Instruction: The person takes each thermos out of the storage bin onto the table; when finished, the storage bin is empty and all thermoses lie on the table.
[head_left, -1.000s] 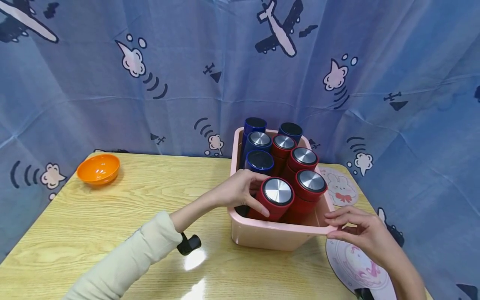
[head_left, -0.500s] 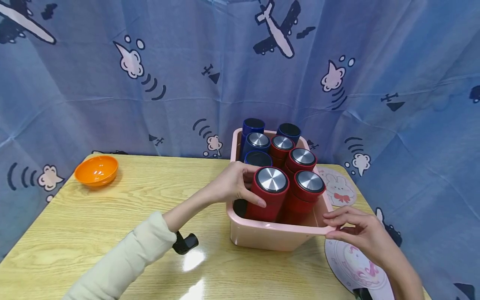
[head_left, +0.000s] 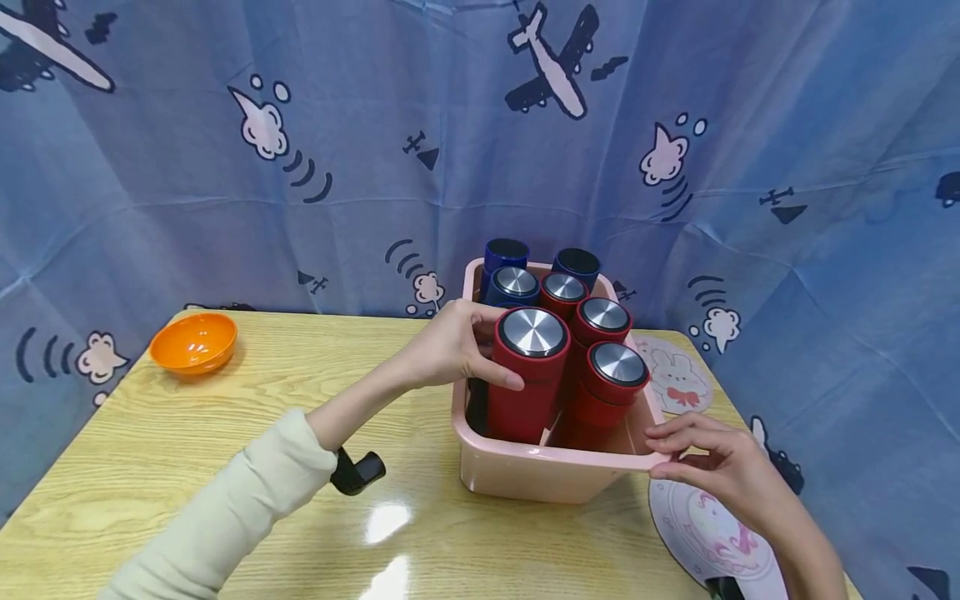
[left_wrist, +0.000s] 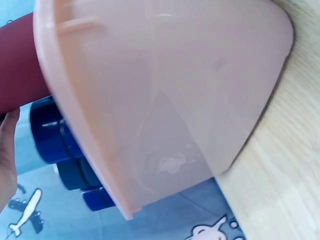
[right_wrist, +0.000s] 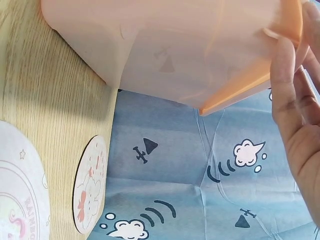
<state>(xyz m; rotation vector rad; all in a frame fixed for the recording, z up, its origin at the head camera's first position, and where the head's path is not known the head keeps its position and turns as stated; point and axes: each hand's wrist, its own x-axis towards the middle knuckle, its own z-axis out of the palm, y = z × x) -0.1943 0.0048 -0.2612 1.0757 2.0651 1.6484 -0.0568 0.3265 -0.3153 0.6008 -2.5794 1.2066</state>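
Note:
My left hand point(head_left: 459, 346) grips a red thermos flask point(head_left: 525, 404) with a silver-centred lid, at the near left of a pink plastic bin point(head_left: 525, 475). The flask stands taller than its neighbours, its lower end still inside the bin. At the bin's near right corner my right hand point(head_left: 723, 467) pinches the rim between thumb and fingers. Several other flasks stand upright in the bin: a red one point(head_left: 617, 383) at the right, and blue ones such as the one at the back left point(head_left: 506, 252). In the left wrist view the held flask point(left_wrist: 20, 65) rises past the bin's rim.
An orange bowl point(head_left: 193, 343) sits at the far left of the wooden table point(head_left: 315, 517). To the bin's right lie a round bunny mat point(head_left: 681, 377) and a larger printed round mat point(head_left: 712, 525). A blue curtain point(head_left: 375, 167) hangs behind the table.
My left hand has raised the red flask upward and slightly left out of the bin, so more of its body shows. The right hand keeps its place on the rim.

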